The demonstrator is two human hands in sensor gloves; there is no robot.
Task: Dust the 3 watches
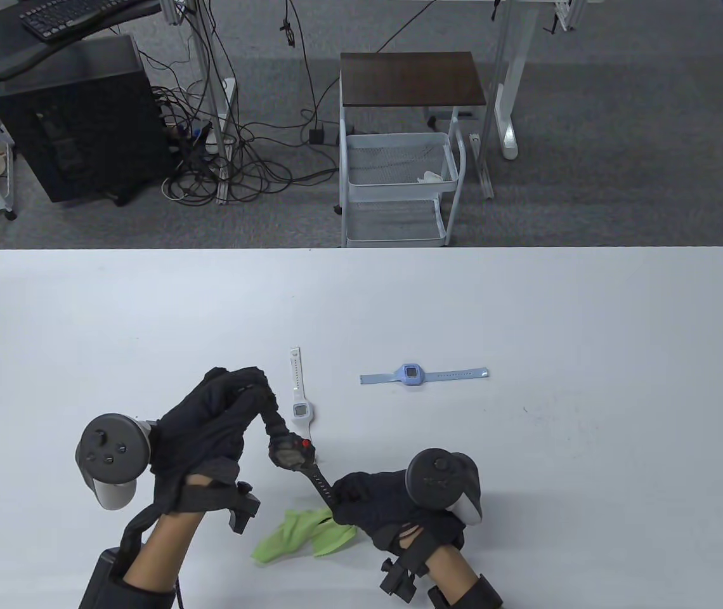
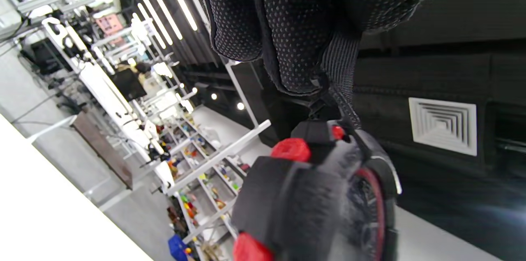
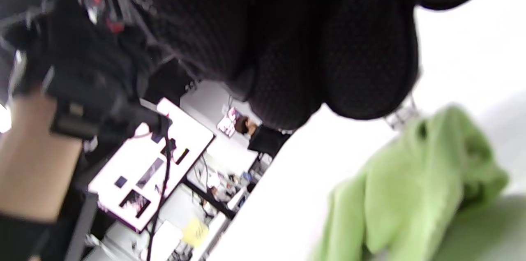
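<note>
A black watch (image 1: 290,451) with red buttons is held up between both hands. My left hand (image 1: 234,406) grips its upper strap; its case (image 2: 328,195) fills the left wrist view. My right hand (image 1: 374,501) curls round the lower strap end. A green cloth (image 1: 301,536) lies crumpled on the table just below and left of the right hand, also seen as the cloth (image 3: 415,195) in the right wrist view. A white watch (image 1: 300,399) lies lengthwise beside the left hand. A light blue watch (image 1: 412,375) lies flat farther right.
The white table (image 1: 526,304) stretches wide around the hands. Beyond its far edge stands a white wire cart (image 1: 399,184) with a dark wooden top, and a black computer tower (image 1: 76,120) among cables at the left.
</note>
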